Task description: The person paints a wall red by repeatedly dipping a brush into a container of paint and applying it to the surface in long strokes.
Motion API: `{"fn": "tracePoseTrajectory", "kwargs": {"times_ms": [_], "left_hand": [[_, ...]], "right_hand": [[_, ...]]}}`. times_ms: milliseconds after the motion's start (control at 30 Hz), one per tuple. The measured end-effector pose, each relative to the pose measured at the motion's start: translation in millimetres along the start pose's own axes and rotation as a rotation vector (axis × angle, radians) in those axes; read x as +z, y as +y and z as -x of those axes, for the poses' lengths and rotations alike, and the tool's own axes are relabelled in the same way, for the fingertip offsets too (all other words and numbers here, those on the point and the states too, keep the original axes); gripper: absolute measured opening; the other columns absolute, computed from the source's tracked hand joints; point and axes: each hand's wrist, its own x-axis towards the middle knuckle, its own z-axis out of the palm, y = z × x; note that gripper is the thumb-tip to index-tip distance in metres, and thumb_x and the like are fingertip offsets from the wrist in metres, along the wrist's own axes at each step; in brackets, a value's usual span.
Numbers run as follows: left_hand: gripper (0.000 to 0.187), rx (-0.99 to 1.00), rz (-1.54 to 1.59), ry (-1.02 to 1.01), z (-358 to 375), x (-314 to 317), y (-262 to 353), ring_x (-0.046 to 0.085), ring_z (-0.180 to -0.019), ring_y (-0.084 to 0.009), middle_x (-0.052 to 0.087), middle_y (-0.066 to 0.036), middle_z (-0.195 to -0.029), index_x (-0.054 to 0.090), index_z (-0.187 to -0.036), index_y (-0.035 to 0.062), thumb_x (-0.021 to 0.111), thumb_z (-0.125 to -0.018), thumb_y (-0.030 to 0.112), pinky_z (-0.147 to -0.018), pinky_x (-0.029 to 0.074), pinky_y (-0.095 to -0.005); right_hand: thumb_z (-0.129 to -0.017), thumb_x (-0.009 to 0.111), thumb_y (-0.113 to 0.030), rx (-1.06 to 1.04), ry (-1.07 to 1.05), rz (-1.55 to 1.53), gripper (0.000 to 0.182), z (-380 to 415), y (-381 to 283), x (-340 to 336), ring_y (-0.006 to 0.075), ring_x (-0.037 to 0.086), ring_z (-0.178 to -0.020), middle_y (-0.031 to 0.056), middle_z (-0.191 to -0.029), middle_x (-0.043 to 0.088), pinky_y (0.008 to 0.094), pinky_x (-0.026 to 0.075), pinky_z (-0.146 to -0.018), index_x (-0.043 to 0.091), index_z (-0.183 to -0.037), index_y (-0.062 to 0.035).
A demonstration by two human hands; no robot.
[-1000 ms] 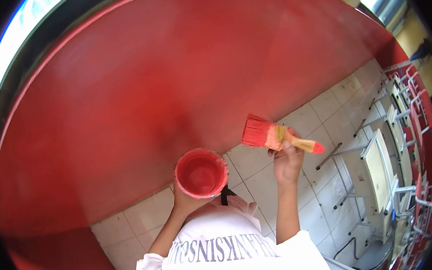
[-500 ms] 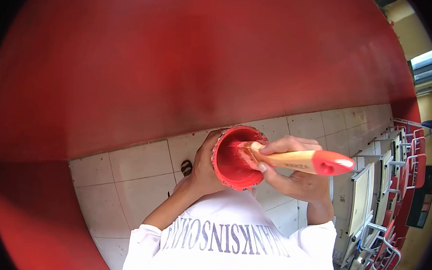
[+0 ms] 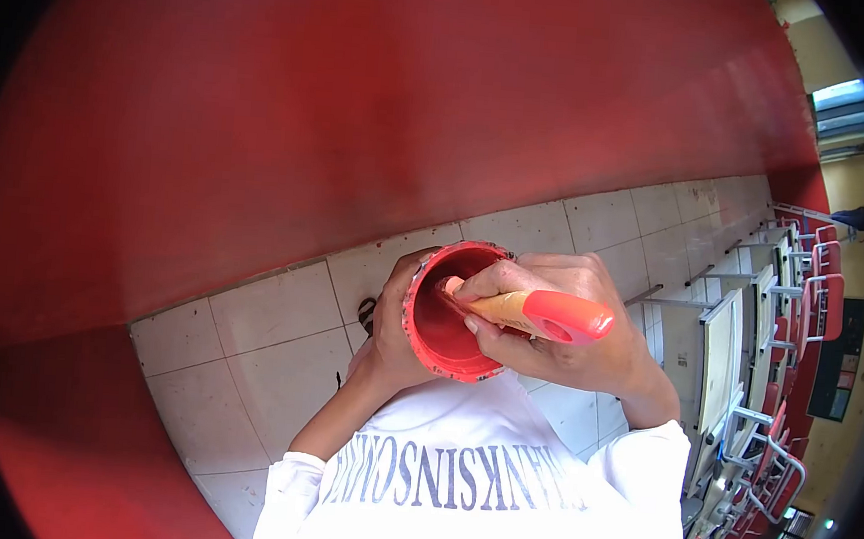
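A round red paint container (image 3: 446, 356) with a paint-crusted rim is held in front of the white shirt. My left hand (image 3: 396, 317) is wrapped round its left side. In my right hand (image 3: 574, 320) is a paintbrush (image 3: 559, 315) with a wooden handle and a red end, gripped close to the bristles. The brush points down into the container, its bristles inside and mostly hidden by the fingers and the ferrule. Red paint coats the container's inner wall.
A glossy red wall (image 3: 343, 113) rises ahead and runs down the left side. Pale floor tiles (image 3: 279, 309) lie below it, with a sandalled foot (image 3: 367, 314) beside the left forearm. Desks (image 3: 721, 360) and red chairs (image 3: 827, 307) stand at the right.
My right hand has moved left over the container, and the brush has gone deeper into it, its handle now more upright. The container has shifted slightly left.
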Motion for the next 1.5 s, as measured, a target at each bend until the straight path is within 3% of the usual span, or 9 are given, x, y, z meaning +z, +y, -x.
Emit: {"fn": "tracePoseTrajectory", "kwargs": {"times_ms": [300,500,600,700,733,967,1167,1300,1500], "left_hand": [[0.091,0.035,0.006,0.000,7.6,-1.9,-9.4,0.056,-0.099,-0.0284,0.050,-0.018,-0.112,0.035,-0.124,0.0018,0.086,-0.051,0.018,-0.080,0.048,-0.0363],[0.089,-0.006,-0.014,-0.019,3.1,-0.6,1.4,0.057,-0.097,-0.0268,0.053,-0.016,-0.110,0.038,-0.121,0.0018,0.087,-0.049,0.017,-0.079,0.048,-0.0355],[0.090,-0.037,0.006,-0.033,-0.3,-0.3,6.1,0.057,-0.096,-0.0255,0.054,-0.015,-0.110,0.038,-0.121,0.0019,0.088,-0.048,0.018,-0.080,0.048,-0.0348],[0.093,-0.024,0.012,-0.008,-3.9,3.1,6.2,0.058,-0.098,-0.0253,0.054,-0.015,-0.111,0.036,-0.122,0.0014,0.089,-0.047,0.019,-0.082,0.048,-0.0351],[0.094,-0.044,0.016,0.006,-2.0,5.1,2.0,0.057,-0.099,-0.0256,0.054,-0.015,-0.112,0.035,-0.123,0.0012,0.089,-0.047,0.019,-0.083,0.048,-0.0355],[0.097,-0.087,-0.081,0.043,-5.9,11.6,1.9,0.056,-0.103,-0.0258,0.054,-0.016,-0.115,0.033,-0.124,0.0007,0.089,-0.047,0.022,-0.088,0.046,-0.0369],[0.090,-0.163,-0.074,0.039,-26.0,23.4,-2.3,0.054,-0.107,-0.0246,0.053,-0.013,-0.116,0.038,-0.123,0.0016,0.088,-0.050,0.019,-0.090,0.044,-0.0363],[0.090,-0.186,-0.160,0.053,-37.9,30.2,-9.2,0.052,-0.107,-0.0235,0.052,-0.012,-0.115,0.037,-0.124,0.0037,0.086,-0.049,0.015,-0.090,0.043,-0.0375],[0.085,-0.171,-0.210,0.110,-54.9,37.4,-22.7,0.053,-0.106,-0.0219,0.053,-0.010,-0.115,0.041,-0.122,0.0033,0.086,-0.051,0.013,-0.090,0.044,-0.0361]], "right_hand": [[-0.072,0.061,-0.009,0.042,-0.058,0.062,0.014,2.5,-2.9,2.8,0.0254,0.057,-0.054,0.0086,-0.060,0.058,0.0344,0.042,-0.046,0.054,-0.083,-0.0084],[-0.067,0.067,0.000,0.066,0.001,-0.053,0.020,10.7,-1.2,3.1,0.0207,0.063,-0.062,0.0094,-0.078,0.065,0.0301,0.050,-0.056,0.061,-0.086,-0.0034],[-0.067,0.067,0.000,0.075,0.192,-0.351,0.018,17.2,1.0,5.2,0.0153,0.063,-0.068,0.0081,-0.083,0.065,0.0270,0.050,-0.059,0.061,-0.085,-0.0005],[-0.070,0.068,-0.005,0.281,0.213,-0.357,0.016,26.7,8.9,-6.4,0.0095,0.060,-0.075,0.0008,-0.087,0.063,0.0255,0.046,-0.053,0.061,-0.085,-0.0051],[-0.069,0.069,-0.007,0.328,0.259,-0.436,0.025,28.3,13.6,-5.1,0.0072,0.059,-0.074,0.0016,-0.085,0.062,0.0227,0.045,-0.054,0.060,-0.092,-0.0028],[-0.076,0.064,-0.011,0.572,0.494,-1.215,0.033,44.6,57.1,14.8,0.0112,0.059,-0.064,0.0080,-0.084,0.063,0.0219,0.045,-0.047,0.052,-0.105,0.0013],[-0.075,0.067,-0.021,0.705,0.606,-1.708,0.034,61.8,89.1,35.9,0.0146,0.060,-0.077,0.0035,-0.102,0.060,0.0228,0.043,-0.045,0.053,-0.106,-0.0171],[-0.078,0.067,-0.024,0.319,0.463,-2.012,0.033,66.9,124.5,40.7,0.0135,0.061,-0.077,0.0078,-0.105,0.060,0.0181,0.041,-0.040,0.054,-0.107,-0.0191],[-0.081,0.065,-0.020,0.108,0.745,-2.041,0.025,51.7,142.7,-11.9,0.0175,0.060,-0.071,0.0058,-0.094,0.061,0.0244,0.046,-0.047,0.054,-0.104,-0.0171]]}}
